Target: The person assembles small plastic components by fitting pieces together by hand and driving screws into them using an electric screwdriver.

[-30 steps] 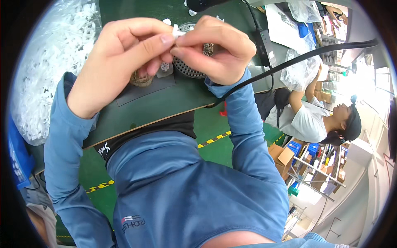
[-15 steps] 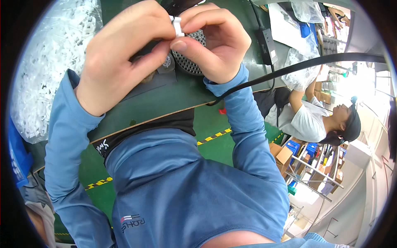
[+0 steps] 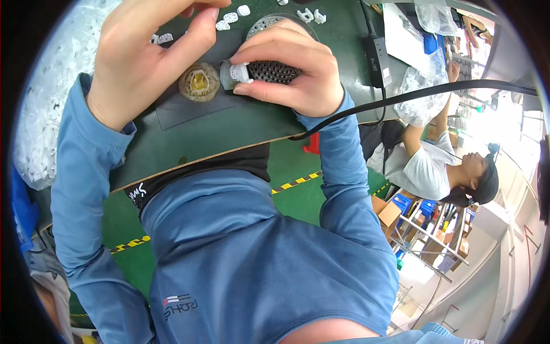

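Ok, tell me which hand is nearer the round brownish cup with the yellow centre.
Left. The left hand hangs just above and left of the cup; the right hand holds a perforated black piece further right.

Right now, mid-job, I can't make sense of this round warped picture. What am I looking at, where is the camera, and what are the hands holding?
There is no machine here: these are a person's two bare hands. The one camera sits on the person's head and looks down, so the blue-sleeved chest fills the bottom, and its fisheye lens bends straight edges.

The right hand pinches a small white plastic part against a round dark mesh-covered piece. The left hand hovers above with an empty grip, fingers curled.

On the dark green bench lie a round tan disc with a yellow centre, loose white parts and a black power adapter. A heap of white parts lies at the left. Another person sits at the right.
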`<state>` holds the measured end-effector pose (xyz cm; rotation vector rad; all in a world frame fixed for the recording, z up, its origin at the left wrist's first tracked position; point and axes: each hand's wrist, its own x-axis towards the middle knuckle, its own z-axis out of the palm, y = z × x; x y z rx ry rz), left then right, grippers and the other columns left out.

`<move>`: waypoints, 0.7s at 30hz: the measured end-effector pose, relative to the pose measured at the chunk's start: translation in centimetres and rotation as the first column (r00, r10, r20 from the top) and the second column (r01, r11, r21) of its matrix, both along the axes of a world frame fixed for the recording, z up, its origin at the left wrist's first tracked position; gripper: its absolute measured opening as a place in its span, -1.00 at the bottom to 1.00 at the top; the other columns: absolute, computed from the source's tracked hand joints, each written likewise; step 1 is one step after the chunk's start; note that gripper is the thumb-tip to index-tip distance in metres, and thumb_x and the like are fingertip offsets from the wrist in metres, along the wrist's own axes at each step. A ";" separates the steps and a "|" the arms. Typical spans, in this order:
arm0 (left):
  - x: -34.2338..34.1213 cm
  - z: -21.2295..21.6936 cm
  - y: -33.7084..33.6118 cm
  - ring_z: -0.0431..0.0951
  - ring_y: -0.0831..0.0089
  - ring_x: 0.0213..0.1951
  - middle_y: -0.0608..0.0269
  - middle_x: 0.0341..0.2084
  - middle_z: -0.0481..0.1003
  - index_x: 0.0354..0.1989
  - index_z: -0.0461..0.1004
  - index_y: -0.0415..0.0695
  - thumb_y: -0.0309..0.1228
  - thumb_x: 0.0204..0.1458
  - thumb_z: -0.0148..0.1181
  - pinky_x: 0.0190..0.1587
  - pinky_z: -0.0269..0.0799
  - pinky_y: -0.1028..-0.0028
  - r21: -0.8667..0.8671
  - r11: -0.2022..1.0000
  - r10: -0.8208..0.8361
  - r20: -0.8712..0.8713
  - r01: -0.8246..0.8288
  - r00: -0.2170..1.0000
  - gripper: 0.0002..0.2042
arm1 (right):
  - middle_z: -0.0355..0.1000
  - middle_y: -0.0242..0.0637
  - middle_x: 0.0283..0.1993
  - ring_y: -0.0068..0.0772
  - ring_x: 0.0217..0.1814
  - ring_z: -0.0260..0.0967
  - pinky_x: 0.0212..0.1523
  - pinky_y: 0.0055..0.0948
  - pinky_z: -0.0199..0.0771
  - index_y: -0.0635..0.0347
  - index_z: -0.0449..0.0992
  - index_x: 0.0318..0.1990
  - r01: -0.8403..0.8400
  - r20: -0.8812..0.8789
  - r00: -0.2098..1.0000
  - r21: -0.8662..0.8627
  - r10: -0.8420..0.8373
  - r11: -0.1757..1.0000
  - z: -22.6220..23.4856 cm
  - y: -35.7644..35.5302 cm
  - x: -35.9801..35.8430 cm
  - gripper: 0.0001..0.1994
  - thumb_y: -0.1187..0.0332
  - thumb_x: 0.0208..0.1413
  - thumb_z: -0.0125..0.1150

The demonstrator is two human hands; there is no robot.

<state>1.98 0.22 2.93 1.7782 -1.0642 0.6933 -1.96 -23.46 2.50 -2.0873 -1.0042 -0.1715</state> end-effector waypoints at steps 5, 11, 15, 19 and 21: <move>-0.1 -0.1 -0.2 0.50 0.22 -0.39 0.04 -0.39 0.47 -0.29 0.54 -0.33 -0.77 -0.11 0.22 -0.36 0.41 0.38 0.006 1.000 0.005 -0.010 -0.005 1.000 -0.81 | 0.57 -0.37 -0.19 -0.24 -0.13 0.42 -0.07 -0.32 0.46 0.09 0.70 -0.19 0.066 0.050 0.997 -0.071 -0.063 0.995 -0.6 0.1 -0.1 -0.66 0.35 -0.19 0.63; 0.2 -1.8 0.0 0.51 0.23 -0.39 0.05 -0.38 0.48 -0.28 0.54 -0.31 -0.77 -0.10 0.23 -0.36 0.39 0.40 -0.022 1.000 0.004 -0.054 -0.006 0.999 -0.80 | 0.60 -0.31 -0.20 -0.29 -0.17 0.46 -0.07 -0.37 0.42 0.18 0.71 -0.15 0.063 0.121 0.991 -0.084 -0.052 0.994 -0.7 0.3 -0.1 -0.55 0.32 -0.29 0.69; -1.0 -0.6 -0.1 0.49 0.21 -0.38 0.10 -0.42 0.45 -0.27 0.55 -0.29 -0.68 -0.11 0.32 -0.34 0.39 0.37 -0.040 0.996 -0.084 -0.247 0.076 0.965 -0.81 | 0.55 -0.22 -0.15 -0.36 -0.22 0.44 -0.21 -0.35 0.44 0.29 0.65 -0.07 0.223 0.320 0.905 0.207 -0.281 0.953 -1.1 -3.0 -0.4 -0.35 0.09 -0.33 0.75; -1.5 -0.3 0.9 0.42 0.33 -0.27 0.17 -0.33 0.38 -0.04 0.53 -0.29 -0.56 -0.13 0.41 -0.22 0.32 0.44 0.162 0.930 -0.231 -0.444 0.331 0.866 -0.60 | 0.41 -0.07 0.14 -0.27 0.11 0.44 0.12 -0.33 0.45 0.42 0.10 0.42 0.196 0.158 0.889 0.717 -0.430 0.669 2.3 0.5 3.4 -0.13 0.46 0.01 0.54; -1.5 -1.4 -0.4 0.42 0.32 -0.27 0.17 -0.34 0.37 -0.04 0.53 -0.28 -0.54 -0.16 0.45 -0.24 0.33 0.40 0.119 0.930 -0.281 -0.377 0.347 0.883 -0.57 | 0.34 -0.08 0.22 -0.27 0.17 0.40 0.14 -0.32 0.44 0.42 0.02 0.45 0.291 0.051 0.911 0.626 -0.410 0.724 5.8 0.7 3.8 -0.05 0.39 -0.01 0.56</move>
